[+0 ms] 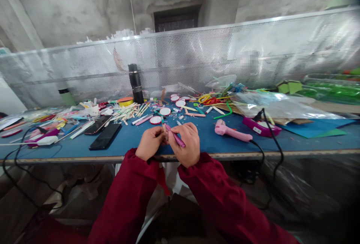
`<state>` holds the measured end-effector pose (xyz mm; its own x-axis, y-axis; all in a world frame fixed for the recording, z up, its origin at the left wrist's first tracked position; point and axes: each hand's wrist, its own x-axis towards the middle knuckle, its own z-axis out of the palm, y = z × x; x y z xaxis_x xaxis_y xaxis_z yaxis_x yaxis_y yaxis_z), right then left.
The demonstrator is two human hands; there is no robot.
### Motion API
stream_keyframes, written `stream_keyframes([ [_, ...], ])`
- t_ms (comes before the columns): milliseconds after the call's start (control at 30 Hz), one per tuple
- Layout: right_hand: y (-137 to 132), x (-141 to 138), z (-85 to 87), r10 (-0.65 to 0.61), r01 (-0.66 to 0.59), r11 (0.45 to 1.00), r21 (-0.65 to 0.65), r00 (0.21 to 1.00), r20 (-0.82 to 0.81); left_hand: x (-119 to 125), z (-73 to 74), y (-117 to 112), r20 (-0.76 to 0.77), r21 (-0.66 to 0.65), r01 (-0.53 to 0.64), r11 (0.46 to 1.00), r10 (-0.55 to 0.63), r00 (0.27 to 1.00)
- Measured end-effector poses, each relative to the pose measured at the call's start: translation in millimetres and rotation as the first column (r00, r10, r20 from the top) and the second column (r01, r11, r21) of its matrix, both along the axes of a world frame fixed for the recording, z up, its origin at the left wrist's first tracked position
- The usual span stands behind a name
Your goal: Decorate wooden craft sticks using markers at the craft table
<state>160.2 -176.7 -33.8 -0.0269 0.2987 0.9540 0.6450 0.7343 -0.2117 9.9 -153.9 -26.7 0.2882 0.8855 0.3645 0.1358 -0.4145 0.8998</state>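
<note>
My right hand is closed around a purple marker, held slanted with its front end toward my left hand. Between the fingers of my left hand a thin, light craft stick with a greenish part points upward. Both hands meet just above the front edge of the blue table. My fingers hide the marker's front end and the lower part of the stick. Just beyond them lies a round white disc with a red rim. Lilac and pink markers rest to its left.
Two dark phones lie on the left. A pink glue gun, with a cable, and a purple box lie to the right. A black thermos stands behind loose craft sticks, before a perforated metal screen.
</note>
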Motion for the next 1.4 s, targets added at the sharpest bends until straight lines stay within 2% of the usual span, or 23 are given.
stream_keyframes([
  [900,-1.5,-1.0,1.3,-0.016,0.016,1.0,0.0,1.0,0.014,1.2,1.6,-1.9,0.008,0.017,0.01,1.0,-0.01,1.0],
  [1133,-0.9,0.0,-0.7,-0.033,0.033,0.999,-0.006,0.999,0.002,2.9,3.4,-3.2,0.008,-0.004,-0.026,1.0,0.026,1.0],
  [1400,0.3,0.7,-0.8,0.015,-0.015,1.0,0.002,0.999,0.038,2.5,1.9,-2.0,0.031,0.009,-0.029,1.0,0.028,0.999],
])
